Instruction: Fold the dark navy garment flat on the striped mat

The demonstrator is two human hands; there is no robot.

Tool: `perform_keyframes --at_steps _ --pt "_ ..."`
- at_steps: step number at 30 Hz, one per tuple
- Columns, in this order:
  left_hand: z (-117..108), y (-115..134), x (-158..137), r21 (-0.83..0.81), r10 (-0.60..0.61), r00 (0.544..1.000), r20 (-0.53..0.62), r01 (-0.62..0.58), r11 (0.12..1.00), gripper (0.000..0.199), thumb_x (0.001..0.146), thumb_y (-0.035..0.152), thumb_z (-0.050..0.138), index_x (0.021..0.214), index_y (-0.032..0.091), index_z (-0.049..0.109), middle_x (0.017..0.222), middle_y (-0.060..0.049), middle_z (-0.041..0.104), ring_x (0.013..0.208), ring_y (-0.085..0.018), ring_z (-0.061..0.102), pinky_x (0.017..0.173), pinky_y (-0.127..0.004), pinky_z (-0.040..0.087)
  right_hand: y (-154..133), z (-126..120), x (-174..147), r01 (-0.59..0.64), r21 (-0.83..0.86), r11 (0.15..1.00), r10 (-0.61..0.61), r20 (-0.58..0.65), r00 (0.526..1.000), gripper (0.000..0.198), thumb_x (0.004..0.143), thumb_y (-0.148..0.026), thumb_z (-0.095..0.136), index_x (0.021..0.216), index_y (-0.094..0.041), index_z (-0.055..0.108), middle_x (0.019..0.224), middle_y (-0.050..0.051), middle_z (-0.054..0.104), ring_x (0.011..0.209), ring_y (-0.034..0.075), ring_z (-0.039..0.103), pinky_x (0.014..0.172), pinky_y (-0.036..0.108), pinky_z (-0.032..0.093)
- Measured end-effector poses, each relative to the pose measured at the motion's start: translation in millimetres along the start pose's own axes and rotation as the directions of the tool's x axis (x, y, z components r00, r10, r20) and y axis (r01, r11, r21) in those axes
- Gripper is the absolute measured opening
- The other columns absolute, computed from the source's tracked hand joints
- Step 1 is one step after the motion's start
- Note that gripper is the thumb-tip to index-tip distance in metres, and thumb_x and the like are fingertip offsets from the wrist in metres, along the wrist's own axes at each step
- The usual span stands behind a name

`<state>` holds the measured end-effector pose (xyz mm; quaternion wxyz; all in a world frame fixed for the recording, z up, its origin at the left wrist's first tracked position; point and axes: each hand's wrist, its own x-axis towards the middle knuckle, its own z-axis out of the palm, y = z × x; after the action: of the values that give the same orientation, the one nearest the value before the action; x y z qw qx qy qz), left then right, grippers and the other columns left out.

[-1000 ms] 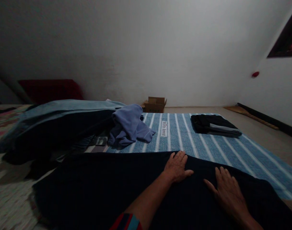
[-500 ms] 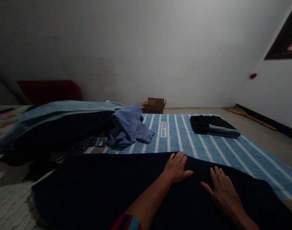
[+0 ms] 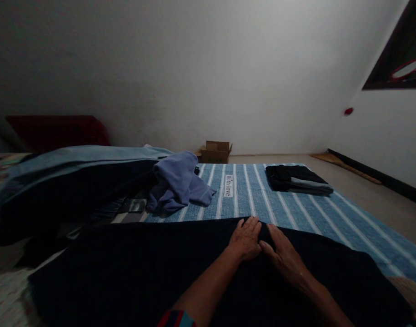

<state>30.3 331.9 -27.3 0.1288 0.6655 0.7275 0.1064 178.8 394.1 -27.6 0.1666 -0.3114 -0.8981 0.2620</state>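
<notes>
A long, dark navy garment (image 3: 132, 268), probably trousers, lies spread across the bed in front of me. Flat on its upper part, close to the far edge, rests my left hand (image 3: 245, 240) with fingers stretched out. Just to its right, my right hand (image 3: 285, 255) lies on the same cloth, its fingertips at the far edge and its thumb apart from the fingers, almost touching my left hand. The cloth hides what is under both palms. Beyond the garment, a crumpled lavender-blue cloth (image 3: 178, 181) lies to the left.
A blue, white-striped bedsheet (image 3: 247, 190) covers the bed. Folded dark and grey clothes (image 3: 296, 179) sit at the right. A heap of light-blue and dark clothes (image 3: 81, 156) is at the left. An open cardboard box (image 3: 214, 154) stands by the wall, and a red item (image 3: 57, 131) is behind the heap.
My right hand has moved left across the dark garment, up beside my left hand. My left hand stays at nearly the same spot. The view has turned slightly right.
</notes>
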Motion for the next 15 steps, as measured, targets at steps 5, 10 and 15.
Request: perform_keyframes --at_steps 5,10,15 --pt "-4 1 0 0.017 0.035 0.999 0.011 -0.035 0.999 0.060 0.087 0.040 0.041 0.142 0.023 0.024 0.150 -0.005 0.024 0.138 -0.022 0.013 0.112 -0.045 0.010 -28 7 34 0.094 0.292 0.952 -0.108 0.032 0.994 0.060 0.086 -0.053 0.040 0.134 -0.018 0.039 0.139 0.011 0.042 0.129 0.025 0.036 0.105 0.041 0.029" --pt "3 0 3 0.049 0.050 0.998 -0.034 -0.048 0.998 0.058 0.086 0.038 0.043 0.139 0.017 0.032 0.149 -0.011 0.027 0.137 -0.026 0.017 0.112 -0.044 0.009 -27 22 46 0.052 0.319 0.946 -0.060 0.014 0.998 0.061 0.086 -0.054 0.041 0.137 -0.019 0.037 0.140 0.010 0.041 0.130 0.024 0.034 0.106 0.043 0.027" --pt "10 -6 2 0.026 0.073 0.996 -0.058 -0.072 0.997 0.060 0.088 0.040 0.040 0.143 0.025 0.022 0.151 -0.005 0.022 0.137 -0.024 0.016 0.112 -0.044 0.006 -16 32 44 0.043 0.338 0.940 -0.037 -0.025 0.999 0.062 0.086 -0.053 0.040 0.137 -0.019 0.037 0.142 0.010 0.037 0.131 0.022 0.032 0.108 0.042 0.025"
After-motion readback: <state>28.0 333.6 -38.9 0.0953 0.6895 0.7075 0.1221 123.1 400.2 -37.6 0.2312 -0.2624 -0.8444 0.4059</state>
